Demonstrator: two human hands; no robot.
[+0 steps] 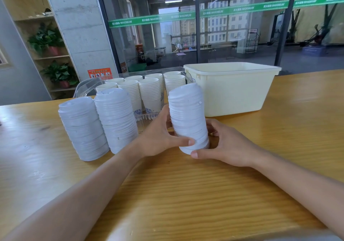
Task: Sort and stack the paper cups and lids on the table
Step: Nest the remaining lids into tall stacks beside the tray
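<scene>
Both forearms reach in over the table (186, 194). Left hand (160, 136) and right hand (229, 145) curl round the base of a tall lid stack (188, 119), likely steadying it against toppling. Two lid stacks (100, 123) stand just left. Cup stacks (147, 89) fill a clear tray (89, 86) behind; a cream tub (234, 88) crowds the right.

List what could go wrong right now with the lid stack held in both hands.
1. The held lid stack is tall and leans slightly; the left hand and right hand grip only its base, so the upper lids could slide off.
2. Moved left, it could bump the middle lid stack, which leans beside the left lid stack, and both might topple.
3. Pushed back, it could hit the clear tray of cup stacks.
</scene>
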